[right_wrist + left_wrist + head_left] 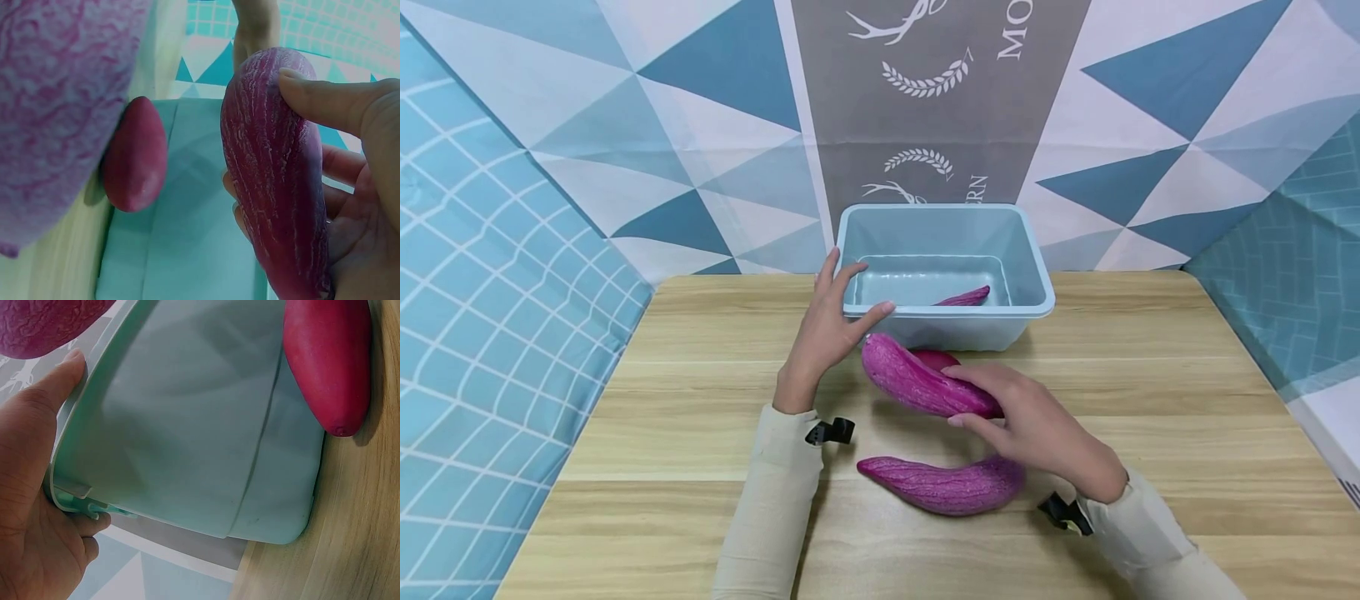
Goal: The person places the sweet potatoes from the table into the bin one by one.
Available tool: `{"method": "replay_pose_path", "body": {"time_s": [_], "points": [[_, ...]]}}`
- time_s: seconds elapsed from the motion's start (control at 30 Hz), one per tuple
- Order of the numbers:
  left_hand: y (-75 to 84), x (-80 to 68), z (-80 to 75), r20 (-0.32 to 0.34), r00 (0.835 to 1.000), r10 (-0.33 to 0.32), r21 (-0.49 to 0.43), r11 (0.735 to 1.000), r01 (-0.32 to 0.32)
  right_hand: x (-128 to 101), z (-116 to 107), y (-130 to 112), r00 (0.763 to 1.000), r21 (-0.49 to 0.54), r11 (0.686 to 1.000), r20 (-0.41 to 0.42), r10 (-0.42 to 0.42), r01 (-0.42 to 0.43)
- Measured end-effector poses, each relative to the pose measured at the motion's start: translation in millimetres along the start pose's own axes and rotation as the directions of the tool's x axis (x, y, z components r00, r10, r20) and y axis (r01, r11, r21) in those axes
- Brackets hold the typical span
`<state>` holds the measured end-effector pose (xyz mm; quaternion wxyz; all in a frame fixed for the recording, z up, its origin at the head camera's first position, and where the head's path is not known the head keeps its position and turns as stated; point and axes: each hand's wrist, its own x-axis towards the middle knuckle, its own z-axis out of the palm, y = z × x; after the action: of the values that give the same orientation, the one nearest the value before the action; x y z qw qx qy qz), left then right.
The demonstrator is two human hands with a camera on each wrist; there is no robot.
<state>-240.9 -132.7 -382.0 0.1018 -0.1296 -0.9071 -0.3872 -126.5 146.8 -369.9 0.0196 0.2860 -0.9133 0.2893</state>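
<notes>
While the left hand (823, 333) clasps the bin (1037, 275) rim, steadying it, the right hand (1037, 429) grasps a purple sweet potato (910, 383).

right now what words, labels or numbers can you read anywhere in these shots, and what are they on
"MO": white letters running up the grey backdrop panel, cut off by the top edge of the head view.
"RN": white letters lower on the same panel, just above the tub; the letters before them are hidden behind it.
Both sit among white antler and leaf-sprig prints.
Nothing readable on the tub, the purple sweet potatoes or the table.
</notes>
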Motion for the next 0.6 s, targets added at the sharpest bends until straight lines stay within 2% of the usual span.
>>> {"method": "replay_pose_path", "body": {"time_s": [0.6], "points": [[-0.6, -0.1, -0.4, 0.004, 1.0, -0.016, 0.002, 1.0, 0.016, 15.0, -13.0, -2.9, 0.997, -0.01, 0.998, -0.05, -0.055, 0.054]]}}
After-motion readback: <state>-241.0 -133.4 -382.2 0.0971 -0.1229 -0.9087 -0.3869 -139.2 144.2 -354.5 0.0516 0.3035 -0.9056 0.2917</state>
